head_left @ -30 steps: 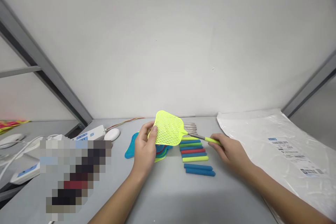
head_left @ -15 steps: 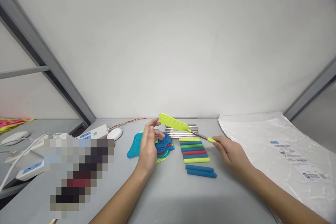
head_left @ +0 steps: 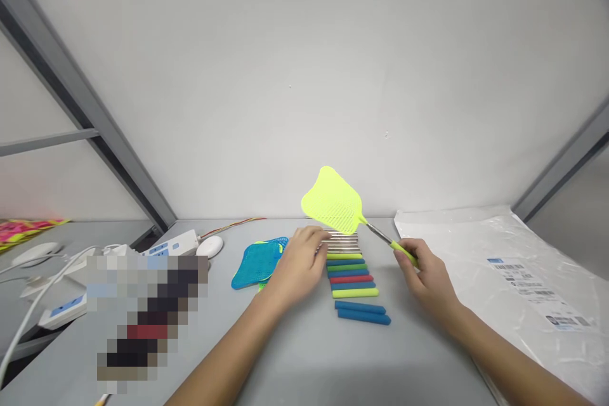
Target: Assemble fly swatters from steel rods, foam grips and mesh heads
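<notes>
A yellow-green fly swatter (head_left: 335, 200) is raised over the table, its perforated head tilted up and its short metal rod slanting down to a matching handle. My right hand (head_left: 425, 273) is closed around that handle. My left hand (head_left: 302, 260) holds nothing visible; its thumb and fingers are apart beside a row of metal rods (head_left: 345, 243). Under and left of it lie swatter heads, with a blue swatter head (head_left: 257, 263) on top; the hand hides part of the pile. Several coloured handle sleeves, among them a red sleeve (head_left: 351, 279), lie in a column between my hands.
A white plastic mailing bag (head_left: 451, 254) with printed labels covers the right side of the table. On the left are a power strip (head_left: 176, 243), a round white object (head_left: 210, 246), cables and a pixelated patch. A grey-white wall panel (head_left: 285, 108) rises behind.
The swatter head has turned to show its broad face and moved up and right. My left hand has left its tip and shifted right and down towards the metal rods.
</notes>
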`<action>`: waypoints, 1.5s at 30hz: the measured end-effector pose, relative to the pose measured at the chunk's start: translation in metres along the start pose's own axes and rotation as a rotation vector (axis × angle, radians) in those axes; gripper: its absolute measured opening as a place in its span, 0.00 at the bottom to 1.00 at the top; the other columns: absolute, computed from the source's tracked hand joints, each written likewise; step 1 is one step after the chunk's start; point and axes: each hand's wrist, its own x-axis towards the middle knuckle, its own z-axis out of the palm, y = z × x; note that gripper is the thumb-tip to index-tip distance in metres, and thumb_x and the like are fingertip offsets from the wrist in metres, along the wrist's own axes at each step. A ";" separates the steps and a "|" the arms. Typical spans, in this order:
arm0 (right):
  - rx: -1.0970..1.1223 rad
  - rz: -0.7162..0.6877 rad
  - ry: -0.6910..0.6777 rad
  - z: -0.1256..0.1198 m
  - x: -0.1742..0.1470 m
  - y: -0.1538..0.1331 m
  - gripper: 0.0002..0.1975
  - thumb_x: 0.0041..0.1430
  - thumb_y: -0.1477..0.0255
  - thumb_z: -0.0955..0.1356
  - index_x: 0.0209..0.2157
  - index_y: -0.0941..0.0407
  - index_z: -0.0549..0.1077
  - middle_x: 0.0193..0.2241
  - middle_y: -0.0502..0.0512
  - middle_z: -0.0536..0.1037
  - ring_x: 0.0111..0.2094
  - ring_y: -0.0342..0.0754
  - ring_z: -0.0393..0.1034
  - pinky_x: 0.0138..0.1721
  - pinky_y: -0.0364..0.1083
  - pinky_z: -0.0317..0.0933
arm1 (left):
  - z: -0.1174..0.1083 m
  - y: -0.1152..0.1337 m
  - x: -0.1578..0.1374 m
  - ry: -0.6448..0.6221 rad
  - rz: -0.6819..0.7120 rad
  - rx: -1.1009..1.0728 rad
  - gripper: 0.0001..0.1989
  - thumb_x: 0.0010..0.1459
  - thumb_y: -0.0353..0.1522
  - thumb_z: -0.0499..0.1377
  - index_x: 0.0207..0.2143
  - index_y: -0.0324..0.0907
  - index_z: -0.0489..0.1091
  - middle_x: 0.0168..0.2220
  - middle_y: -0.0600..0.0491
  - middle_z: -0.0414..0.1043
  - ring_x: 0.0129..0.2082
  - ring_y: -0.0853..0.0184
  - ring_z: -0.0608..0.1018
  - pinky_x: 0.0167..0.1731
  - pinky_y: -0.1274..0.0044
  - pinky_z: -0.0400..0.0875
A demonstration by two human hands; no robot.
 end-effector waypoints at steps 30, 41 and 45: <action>-0.246 0.214 -0.144 -0.017 0.036 0.041 0.25 0.56 0.49 0.63 0.18 0.53 0.57 0.15 0.45 0.61 0.20 0.44 0.56 0.22 0.43 0.47 | 0.020 -0.126 0.091 -0.219 -0.474 0.333 0.15 0.57 0.34 0.51 0.41 0.42 0.75 0.40 0.46 0.78 0.42 0.59 0.78 0.43 0.75 0.67; 0.134 0.302 -0.449 0.044 0.102 0.034 0.16 0.61 0.61 0.58 0.28 0.55 0.69 0.30 0.52 0.76 0.19 0.42 0.62 0.23 0.43 0.58 | 0.013 -0.122 0.092 -0.233 -0.422 0.293 0.16 0.56 0.33 0.51 0.40 0.41 0.76 0.39 0.46 0.79 0.41 0.59 0.78 0.41 0.75 0.67; 0.116 0.292 -0.483 0.058 0.119 0.041 0.13 0.59 0.64 0.60 0.28 0.55 0.69 0.24 0.50 0.74 0.18 0.43 0.60 0.22 0.43 0.55 | 0.013 -0.120 0.091 -0.235 -0.420 0.265 0.16 0.56 0.33 0.51 0.41 0.42 0.76 0.40 0.47 0.79 0.41 0.60 0.78 0.42 0.75 0.67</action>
